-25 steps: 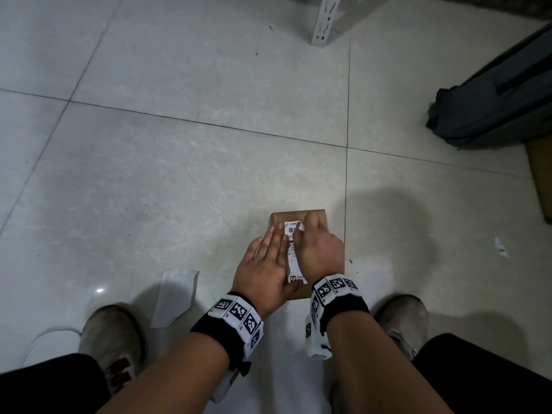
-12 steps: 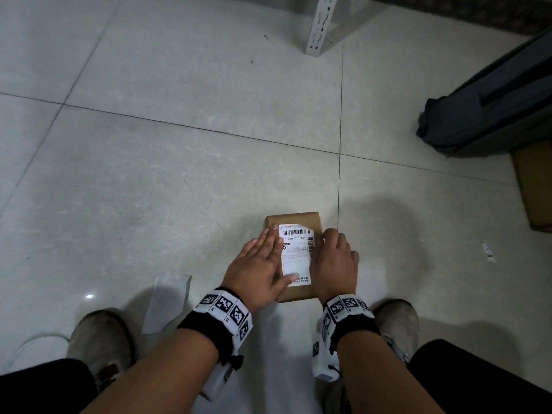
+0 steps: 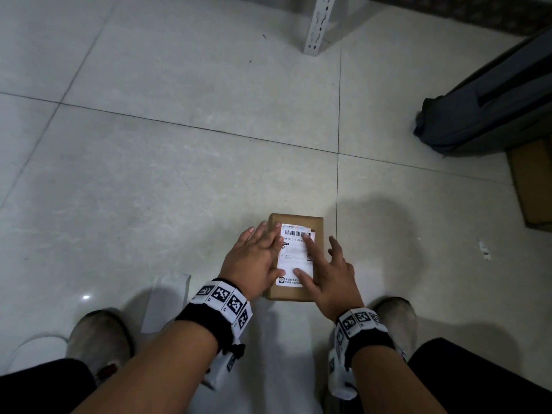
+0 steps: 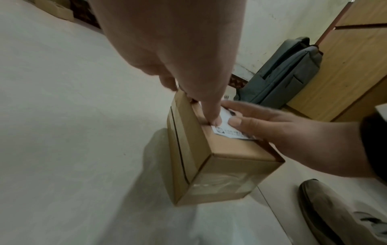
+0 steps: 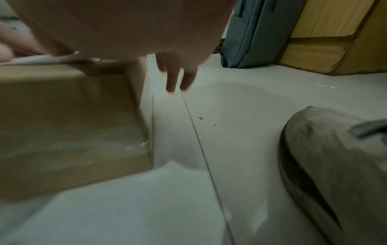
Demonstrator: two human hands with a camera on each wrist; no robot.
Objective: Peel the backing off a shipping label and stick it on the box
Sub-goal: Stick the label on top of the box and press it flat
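Note:
A small brown cardboard box (image 3: 317, 227) lies on the tiled floor between my feet. A white shipping label (image 3: 294, 253) with a barcode lies flat on its top. My left hand (image 3: 254, 259) rests with straight fingers along the box's left top edge, its thumb beside the label. My right hand (image 3: 328, 273) is spread, with index finger and thumb touching the label and the other fingers hanging past the right edge. The left wrist view shows the box (image 4: 209, 157), the label (image 4: 227, 131) and both thumbs on it. The right wrist view is blurred; the box (image 5: 69, 116) fills its left.
The peeled backing paper (image 3: 167, 300) lies on the floor left of the box. A grey bag (image 3: 493, 100) and a flat cardboard piece (image 3: 534, 186) sit at the right. A white metal shelf leg (image 3: 316, 25) stands at the back. My shoes (image 3: 98, 339) flank the box.
My right hand lay bunched over the label, slid off to the box's right side, and now lies spread with index and thumb on the label. The left hand shifted slightly left, uncovering the label.

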